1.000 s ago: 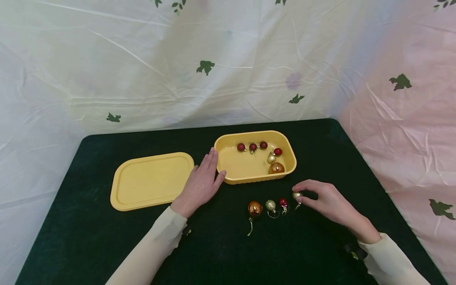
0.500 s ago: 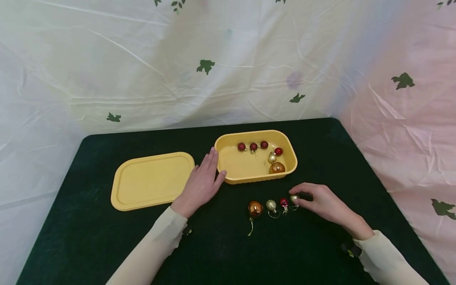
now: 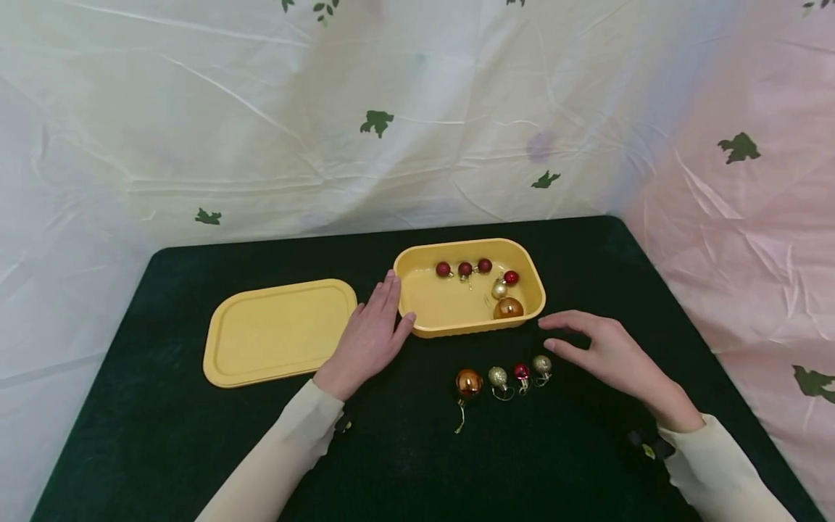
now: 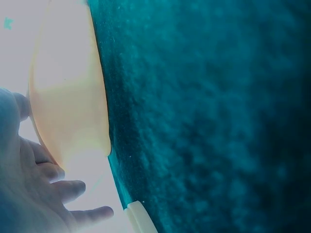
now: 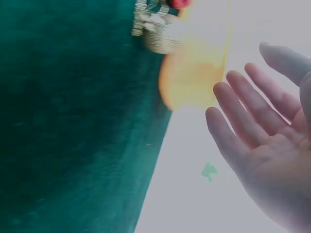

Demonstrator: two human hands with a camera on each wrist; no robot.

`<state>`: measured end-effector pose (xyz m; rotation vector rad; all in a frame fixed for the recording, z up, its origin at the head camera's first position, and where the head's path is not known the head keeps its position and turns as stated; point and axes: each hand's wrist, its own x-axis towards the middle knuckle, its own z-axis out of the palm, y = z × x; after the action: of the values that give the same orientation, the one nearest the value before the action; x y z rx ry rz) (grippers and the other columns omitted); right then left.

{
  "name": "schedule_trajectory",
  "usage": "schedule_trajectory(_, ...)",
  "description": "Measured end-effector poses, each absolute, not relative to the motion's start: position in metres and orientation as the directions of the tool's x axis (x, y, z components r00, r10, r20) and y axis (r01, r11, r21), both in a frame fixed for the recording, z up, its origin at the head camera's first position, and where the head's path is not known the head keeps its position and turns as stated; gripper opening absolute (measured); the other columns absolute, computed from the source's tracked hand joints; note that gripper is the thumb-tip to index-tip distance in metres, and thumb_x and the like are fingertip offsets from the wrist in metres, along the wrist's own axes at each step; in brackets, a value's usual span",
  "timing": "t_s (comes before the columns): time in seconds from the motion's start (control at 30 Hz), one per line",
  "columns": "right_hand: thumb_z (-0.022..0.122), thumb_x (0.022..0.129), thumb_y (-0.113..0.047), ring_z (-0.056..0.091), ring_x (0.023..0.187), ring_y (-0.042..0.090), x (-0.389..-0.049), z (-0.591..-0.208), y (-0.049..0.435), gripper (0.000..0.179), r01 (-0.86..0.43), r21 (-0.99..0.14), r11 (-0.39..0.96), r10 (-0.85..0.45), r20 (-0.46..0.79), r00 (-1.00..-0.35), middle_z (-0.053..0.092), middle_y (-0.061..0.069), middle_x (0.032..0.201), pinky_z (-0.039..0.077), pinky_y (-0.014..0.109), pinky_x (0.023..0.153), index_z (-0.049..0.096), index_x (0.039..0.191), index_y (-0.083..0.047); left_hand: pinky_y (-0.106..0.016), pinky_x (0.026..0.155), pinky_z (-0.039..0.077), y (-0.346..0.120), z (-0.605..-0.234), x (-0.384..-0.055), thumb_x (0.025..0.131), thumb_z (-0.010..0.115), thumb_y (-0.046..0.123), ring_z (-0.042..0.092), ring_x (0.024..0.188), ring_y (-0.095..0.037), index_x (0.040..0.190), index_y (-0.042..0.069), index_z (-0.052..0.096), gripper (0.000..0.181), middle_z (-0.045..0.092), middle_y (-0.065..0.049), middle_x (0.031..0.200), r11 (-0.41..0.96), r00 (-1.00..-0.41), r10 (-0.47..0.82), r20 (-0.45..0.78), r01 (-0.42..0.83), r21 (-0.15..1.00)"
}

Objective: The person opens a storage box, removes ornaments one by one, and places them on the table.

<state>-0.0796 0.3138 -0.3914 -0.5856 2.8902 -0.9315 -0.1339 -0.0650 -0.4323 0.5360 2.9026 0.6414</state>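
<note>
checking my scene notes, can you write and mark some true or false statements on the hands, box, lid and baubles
1. The left hand touches the yellow oblong plastic box. True.
2. On the dark green cloth-covered table, a shiny red round bauble lies between two glittery gold round baubles. True.
3. The right hand grips one of the gold baubles. False: it holds nothing.
4. The yellow flat plastic lid covers the box. False: it lies on the table, left of the box.
</note>
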Motion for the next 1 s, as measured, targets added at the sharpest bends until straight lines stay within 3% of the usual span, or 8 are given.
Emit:
schedule_trajectory(0.1, 0.072, 0.1, -0.025, 0.067, 0.114, 0.019, -0.083, -0.384, 0.311, 0.029, -0.355, -0.564, 0.746, -0.35, 0.12, -0.929, 0.072, -0.003, 0.125, 0.055, 0.046, 0.093, 0.071, 0.128, -0.018, -0.06, 0.121, 0.026, -0.066, -0.431, -0.133, 0.11, 0.042, 0.047, 0.018, 0.158, -0.029, 0.167, 0.008, 0.012, 0.075, 0.005, -0.005, 0.174, 0.846, -0.93, 0.366, -0.04, 0.315, 0.43)
schedule_trajectory(0.27, 0.072, 0.1, -0.024, 0.066, 0.112, 0.018, -0.089, -0.376, 0.302, 0.028, -0.367, -0.585, 0.723, -0.325, 0.181, -0.928, 0.071, -0.007, 0.123, 0.05, 0.023, 0.093, 0.072, 0.127, -0.02, -0.06, 0.12, 0.026, -0.066, -0.429, -0.132, 0.11, 0.042, 0.048, 0.018, 0.158, -0.029, 0.167, 0.009, 0.012, 0.075, 0.005, -0.005, 0.174, 0.847, -0.929, 0.366, -0.044, 0.313, 0.43)
schedule_trajectory(0.37, 0.073, 0.099, -0.024, 0.065, 0.112, 0.015, -0.093, -0.373, 0.293, 0.028, -0.366, -0.611, 0.702, -0.313, 0.197, -0.929, 0.071, -0.008, 0.124, 0.046, 0.018, 0.093, 0.072, 0.127, -0.02, -0.06, 0.12, 0.026, -0.066, -0.428, -0.132, 0.11, 0.042, 0.048, 0.018, 0.158, -0.029, 0.167, 0.009, 0.012, 0.076, 0.005, -0.005, 0.174, 0.849, -0.93, 0.365, -0.044, 0.313, 0.426)
schedule_trajectory(0.63, 0.071, 0.1, -0.025, 0.065, 0.111, 0.017, -0.109, -0.364, 0.271, 0.029, -0.394, -0.646, 0.654, -0.319, 0.237, -0.918, 0.071, -0.004, 0.124, 0.048, 0.022, 0.094, 0.072, 0.129, -0.019, -0.061, 0.12, 0.027, -0.066, -0.427, -0.132, 0.11, 0.043, 0.049, 0.019, 0.157, -0.03, 0.167, 0.009, 0.012, 0.076, 0.006, -0.006, 0.174, 0.846, -0.929, 0.368, -0.041, 0.317, 0.429)
schedule_trajectory(0.77, 0.07, 0.101, -0.026, 0.062, 0.111, 0.013, -0.118, -0.361, 0.262, 0.029, -0.401, -0.647, 0.649, -0.331, 0.235, -0.914, 0.07, -0.004, 0.125, 0.048, 0.031, 0.097, 0.072, 0.129, -0.018, -0.061, 0.12, 0.027, -0.066, -0.427, -0.132, 0.11, 0.043, 0.049, 0.019, 0.157, -0.03, 0.167, 0.009, 0.012, 0.076, 0.006, -0.006, 0.174, 0.845, -0.927, 0.372, -0.04, 0.321, 0.429)
schedule_trajectory(1.0, 0.071, 0.1, -0.028, 0.064, 0.107, 0.021, -0.135, -0.348, 0.245, 0.032, -0.417, -0.638, 0.647, -0.37, 0.215, -0.904, 0.071, 0.0, 0.124, 0.052, 0.047, 0.093, 0.072, 0.13, -0.015, -0.061, 0.12, 0.027, -0.066, -0.426, -0.132, 0.11, 0.041, 0.049, 0.019, 0.157, -0.03, 0.167, 0.008, 0.012, 0.075, 0.007, -0.005, 0.174, 0.844, -0.928, 0.371, -0.035, 0.322, 0.429)
